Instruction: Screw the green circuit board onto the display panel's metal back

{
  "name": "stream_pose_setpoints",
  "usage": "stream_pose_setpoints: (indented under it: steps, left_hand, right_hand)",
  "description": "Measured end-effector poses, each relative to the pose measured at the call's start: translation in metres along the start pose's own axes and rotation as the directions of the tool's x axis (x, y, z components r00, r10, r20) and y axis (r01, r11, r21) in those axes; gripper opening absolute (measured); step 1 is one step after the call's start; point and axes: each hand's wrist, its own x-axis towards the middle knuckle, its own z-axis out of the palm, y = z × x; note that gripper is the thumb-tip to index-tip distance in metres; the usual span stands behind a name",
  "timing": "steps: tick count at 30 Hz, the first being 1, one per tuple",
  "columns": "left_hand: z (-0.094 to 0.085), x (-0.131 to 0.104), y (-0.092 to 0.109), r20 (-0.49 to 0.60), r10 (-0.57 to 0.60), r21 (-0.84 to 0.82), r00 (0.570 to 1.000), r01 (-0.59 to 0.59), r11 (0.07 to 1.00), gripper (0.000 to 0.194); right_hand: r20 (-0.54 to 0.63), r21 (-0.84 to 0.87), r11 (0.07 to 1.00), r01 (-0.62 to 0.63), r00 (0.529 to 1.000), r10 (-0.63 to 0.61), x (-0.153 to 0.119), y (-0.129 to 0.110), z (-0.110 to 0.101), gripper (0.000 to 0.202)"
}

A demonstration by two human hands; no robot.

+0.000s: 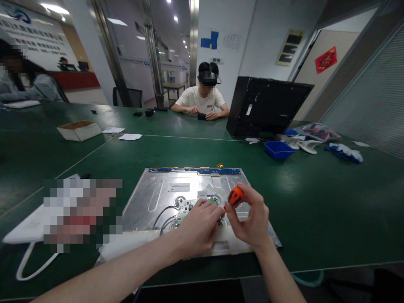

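A flat silver display panel lies face down on the green table before me, a narrow blue board running along its far edge. Near its middle sits a small green circuit board, with black cables curving out to the left. My right hand grips the handle of an orange and black screwdriver, tilted down toward the panel. Closed and resting over the circuit board, my left hand has its fingertips by the screwdriver's lower end. What those fingers pinch is hidden.
A white bag lies at the left. Farther back are an open box, papers, a blue tray, a black monitor casing and gloves. Across the table, a person handles a small black object.
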Motion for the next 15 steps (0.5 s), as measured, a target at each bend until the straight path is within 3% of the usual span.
stream_pose_setpoints:
  steps: [7,15]
  left_hand:
    - [0.0019,-0.0015,-0.0012,-0.022,0.005,-0.009,1.0,-0.006,1.0,0.025]
    - [-0.0003,0.0003,0.0007,0.007,0.002,0.022,1.0,-0.003,1.0,0.022]
  right_hand:
    - [-0.046,-0.045,0.998,0.04,0.998,-0.042,0.0056,-0.0002,0.0014,0.057]
    - [0.029,0.064,0.998,0.01,1.0,-0.012,0.0038,0.0,-0.0029,0.057]
